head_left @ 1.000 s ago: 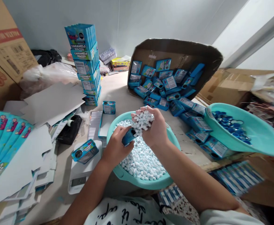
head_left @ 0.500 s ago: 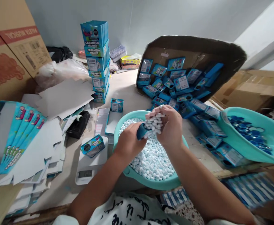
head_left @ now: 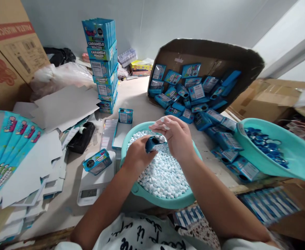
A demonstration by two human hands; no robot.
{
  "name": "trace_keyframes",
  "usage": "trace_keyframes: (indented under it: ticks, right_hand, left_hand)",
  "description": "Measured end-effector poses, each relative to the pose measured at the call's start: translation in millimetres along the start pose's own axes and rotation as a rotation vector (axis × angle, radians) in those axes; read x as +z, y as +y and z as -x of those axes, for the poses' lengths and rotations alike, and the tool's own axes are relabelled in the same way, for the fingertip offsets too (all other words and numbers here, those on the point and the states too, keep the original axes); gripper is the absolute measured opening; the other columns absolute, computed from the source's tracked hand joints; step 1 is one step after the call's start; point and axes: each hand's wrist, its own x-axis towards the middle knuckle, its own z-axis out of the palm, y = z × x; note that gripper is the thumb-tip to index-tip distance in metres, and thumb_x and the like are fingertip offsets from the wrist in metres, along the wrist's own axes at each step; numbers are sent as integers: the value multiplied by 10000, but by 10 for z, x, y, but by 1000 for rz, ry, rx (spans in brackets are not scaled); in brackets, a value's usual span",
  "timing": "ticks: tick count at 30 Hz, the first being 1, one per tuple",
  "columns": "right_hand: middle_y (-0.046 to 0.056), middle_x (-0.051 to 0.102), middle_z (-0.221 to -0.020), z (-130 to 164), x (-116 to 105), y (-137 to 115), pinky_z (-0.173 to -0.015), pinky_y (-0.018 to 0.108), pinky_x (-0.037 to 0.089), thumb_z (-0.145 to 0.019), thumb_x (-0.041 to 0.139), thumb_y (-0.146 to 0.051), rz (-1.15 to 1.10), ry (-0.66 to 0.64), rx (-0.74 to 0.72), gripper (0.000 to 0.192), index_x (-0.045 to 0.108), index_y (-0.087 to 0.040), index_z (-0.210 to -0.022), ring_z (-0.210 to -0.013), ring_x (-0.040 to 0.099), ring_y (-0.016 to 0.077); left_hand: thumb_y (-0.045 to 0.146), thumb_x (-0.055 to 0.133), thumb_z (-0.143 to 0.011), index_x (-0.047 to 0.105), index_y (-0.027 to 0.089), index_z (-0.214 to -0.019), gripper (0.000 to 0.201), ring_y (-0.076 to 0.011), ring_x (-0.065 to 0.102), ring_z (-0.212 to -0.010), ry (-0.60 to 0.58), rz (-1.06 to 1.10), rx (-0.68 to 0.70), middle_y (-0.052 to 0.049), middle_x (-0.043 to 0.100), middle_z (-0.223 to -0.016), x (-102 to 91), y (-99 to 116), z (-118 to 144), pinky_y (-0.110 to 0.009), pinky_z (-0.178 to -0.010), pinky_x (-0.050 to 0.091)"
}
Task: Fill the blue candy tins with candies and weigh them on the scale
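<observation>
My left hand [head_left: 137, 155] is closed around a small blue candy box [head_left: 151, 144], its dark open end tilted up to the right. Just right of and above that box, my right hand [head_left: 177, 136] is cupped with its fingers stretched to the left; no handful of candies shows in it, though part of its palm is hidden. Both hands are over a turquoise basin [head_left: 165, 203] filled with small white candies [head_left: 165, 177]. Left of the basin, a filled blue box [head_left: 97, 161] rests on a white digital scale [head_left: 95, 180].
Behind the scale stands a tall stack of blue display boxes [head_left: 104, 73]. A tipped cardboard box [head_left: 207, 52] spills blue candy boxes [head_left: 196, 92] rightward. At right, a turquoise scoop-shaped bowl [head_left: 295, 156] holds blue round lids [head_left: 264, 144]. Flat cartons [head_left: 37, 163] pile up at left.
The white candies heaped in my right hand have left it, and its fingers have straightened leftward. The blue box in my left hand has turned more upright. The view has shifted slightly right.
</observation>
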Motion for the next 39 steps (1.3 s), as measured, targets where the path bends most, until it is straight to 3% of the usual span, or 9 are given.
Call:
trace_keyframes:
  ticks: [5,8,10,17,21,25,31,36,39]
  right_hand:
    - [80,724,-1032,51,-202,-74,-894,357,510,-929,579,-459,681,-51,-195,304,749,-211,-885,-1010,665,224]
    - [95,715,-975,128,-306,-19,-781,364,495,-914,588,-383,1057,-54,-125,245,755,-206,-886,-898,664,239]
    - [92,716,-934,188,-301,25,-713,352,474,-926,563,-344,1157,-64,-87,245,756,-204,-865,-827,656,229]
    - [68,735,-889,238,-76,27,-672,296,496,-899,576,-279,976,-105,-132,215,744,-201,-790,-782,664,187]
    - [74,743,-848,191,-128,30,-661,300,526,-856,643,-333,785,-151,-55,190,740,-194,-770,-782,686,203]
    - [76,750,-844,188,-203,86,-732,329,572,-828,728,-419,569,-141,3,243,748,-182,-876,-816,710,213]
    - [65,741,-889,187,-184,217,-709,306,596,-776,810,-460,401,-128,6,332,719,-185,-938,-826,711,191]
    - [62,720,-955,191,-186,191,-763,325,595,-877,731,-369,653,-73,-244,192,729,-223,-1000,-838,698,182]
    - [58,730,-939,200,-191,164,-780,326,585,-933,667,-289,758,-248,-409,98,747,-235,-951,-844,694,180]
  left_hand:
    - [99,828,-733,654,177,-1124,436,-269,699,-1043,38,5,24,-76,741,-1092,-37,-35,26,-397,-944,560]
    - [75,823,-725,648,177,-1128,451,-267,697,-1066,59,2,15,-82,737,-1114,-39,-40,39,-387,-954,559]
    - [72,806,-737,646,183,-1130,439,-266,699,-1060,66,-9,15,-82,736,-1115,-35,-46,45,-382,-942,563]
    - [80,749,-765,623,188,-1168,435,-274,688,-1074,74,-46,62,-81,727,-1122,-3,-122,70,-383,-951,559]
    - [79,749,-765,617,204,-1184,457,-268,683,-1095,61,-39,66,-78,722,-1157,-4,-133,69,-373,-965,556]
    - [78,737,-775,613,213,-1180,445,-265,678,-1084,60,-46,61,-72,719,-1149,-13,-117,71,-373,-950,559]
    - [51,718,-778,607,213,-1185,452,-260,663,-1115,60,-34,84,-69,706,-1168,-13,-111,86,-377,-970,549]
    - [39,711,-788,608,195,-1194,447,-262,658,-1114,66,-9,109,-82,699,-1164,-19,-95,82,-393,-973,546]
    - [34,691,-798,615,197,-1175,418,-259,660,-1100,66,2,111,-81,699,-1142,-16,-93,73,-390,-954,552]
